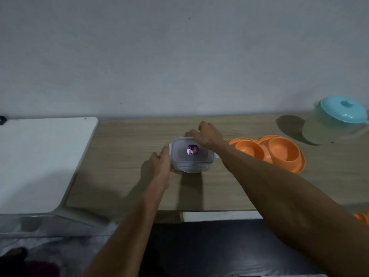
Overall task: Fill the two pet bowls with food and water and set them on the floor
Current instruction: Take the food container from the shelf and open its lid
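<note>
A clear plastic container [190, 156] with a snap-on lid and a small label stands on the wooden table [123, 156]. My left hand [161, 162] grips its left side at the lid clip. Over its far right corner, my right hand [206, 134] rests with curled fingers on the lid's back edge. To the right lies an orange double pet bowl [273, 151], both hollows empty. A jug with a teal lid [342, 113] stands at the far right by the wall.
A white appliance top [40, 156] adjoins the table on the left. The grey wall runs close behind the table. Something orange [362, 216] shows at the right edge below the table. The floor below is dark.
</note>
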